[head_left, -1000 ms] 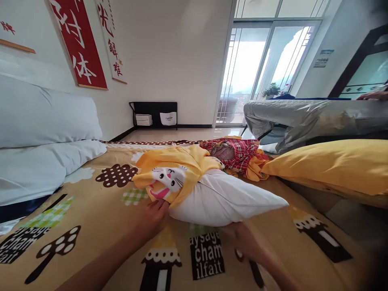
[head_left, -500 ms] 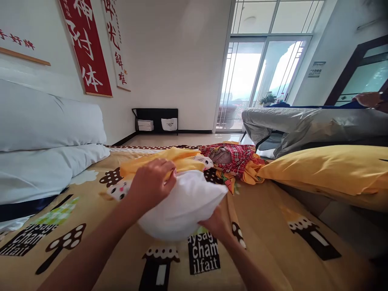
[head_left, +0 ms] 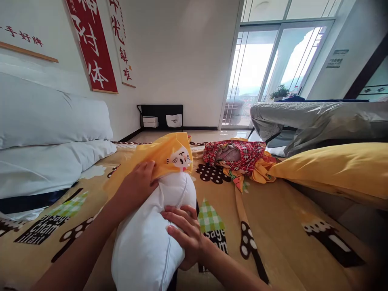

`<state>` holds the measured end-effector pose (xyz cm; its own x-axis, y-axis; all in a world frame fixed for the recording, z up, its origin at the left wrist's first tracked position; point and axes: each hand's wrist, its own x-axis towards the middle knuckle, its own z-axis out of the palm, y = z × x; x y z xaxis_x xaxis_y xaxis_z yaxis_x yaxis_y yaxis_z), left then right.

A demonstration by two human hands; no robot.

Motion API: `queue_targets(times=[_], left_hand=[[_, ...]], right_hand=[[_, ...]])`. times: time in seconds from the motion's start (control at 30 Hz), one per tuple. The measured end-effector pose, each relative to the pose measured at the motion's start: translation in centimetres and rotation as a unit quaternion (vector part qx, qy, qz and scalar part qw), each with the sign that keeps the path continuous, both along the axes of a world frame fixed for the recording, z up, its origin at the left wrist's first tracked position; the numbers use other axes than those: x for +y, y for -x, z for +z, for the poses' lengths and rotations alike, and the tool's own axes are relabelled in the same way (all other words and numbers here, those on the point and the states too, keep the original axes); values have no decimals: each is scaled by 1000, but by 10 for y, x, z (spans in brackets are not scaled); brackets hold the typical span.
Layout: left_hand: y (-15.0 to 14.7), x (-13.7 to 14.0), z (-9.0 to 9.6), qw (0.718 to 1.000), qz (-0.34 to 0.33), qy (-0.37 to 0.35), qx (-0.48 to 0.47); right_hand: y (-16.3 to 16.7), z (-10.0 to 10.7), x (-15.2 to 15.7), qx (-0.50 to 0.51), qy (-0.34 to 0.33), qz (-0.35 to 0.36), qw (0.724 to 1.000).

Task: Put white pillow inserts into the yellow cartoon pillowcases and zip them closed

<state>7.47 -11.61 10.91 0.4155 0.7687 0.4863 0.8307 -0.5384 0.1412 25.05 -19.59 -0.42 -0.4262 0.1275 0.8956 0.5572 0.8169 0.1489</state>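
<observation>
White pillow [head_left: 148, 246]: soft, light, squashy; stands mid-bed, near my edge.
Yellow pillowcase [head_left: 165, 155]: limp, I'd grip its hem.
Left hand [head_left: 136, 188]: pinching pillowcase.
Right hand [head_left: 184, 234]: spread on pillow.

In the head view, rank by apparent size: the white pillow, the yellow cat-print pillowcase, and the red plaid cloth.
1. White pillow, largest, though nearest the camera, which inflates it.
2. Yellow cat-print pillowcase.
3. Red plaid cloth, looking close to the pillowcase; it lies farther off, so that order is unsure.

Left hand [head_left: 138, 186] pinching, right hand [head_left: 184, 234] flat
</observation>
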Motion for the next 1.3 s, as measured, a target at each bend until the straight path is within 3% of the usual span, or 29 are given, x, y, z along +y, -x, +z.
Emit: queue_targets(times=[0.07,0.13,0.3,0.4,0.47,0.63,0.7,0.9,0.97,1.07,1.13,1.2,1.3], left_hand=[[3,2,0,998,58,8,2],[7,6,-1,998,65,10,-9],[21,17,-4,993,-52,72,-74],[20,16,-6,993,-68,68,-68],[17,15,-6,995,-43,46,-76],[21,23,-4,980,95,3,-176],[26,30,-6,974,111,-12,-195],[24,39,-11,974,-15,-46,-222],[19,44,-8,972,-3,-4,-233],[11,57,0,962,24,128,-241],[4,64,5,959,22,166,-228],[-2,67,10,965,12,130,-227],[-1,63,20,952,22,-6,-306]], right_hand=[[2,2,-1,13,9,3,1000],[2,3,-1,30,16,10,999],[1,0,6,62,-1,12,998],[-1,-5,7,84,-9,14,996],[-3,-8,6,86,-14,15,996],[-7,-10,0,71,-11,0,997],[-7,-11,-1,85,-13,-10,996],[-6,-15,-3,96,-21,-26,995],[-5,-15,-4,97,-20,-23,995],[-1,-14,-8,99,-22,-17,995],[2,-15,-10,100,-28,-24,994],[3,-20,-11,109,-32,-34,993],[-3,-36,-10,127,-24,-46,991]])
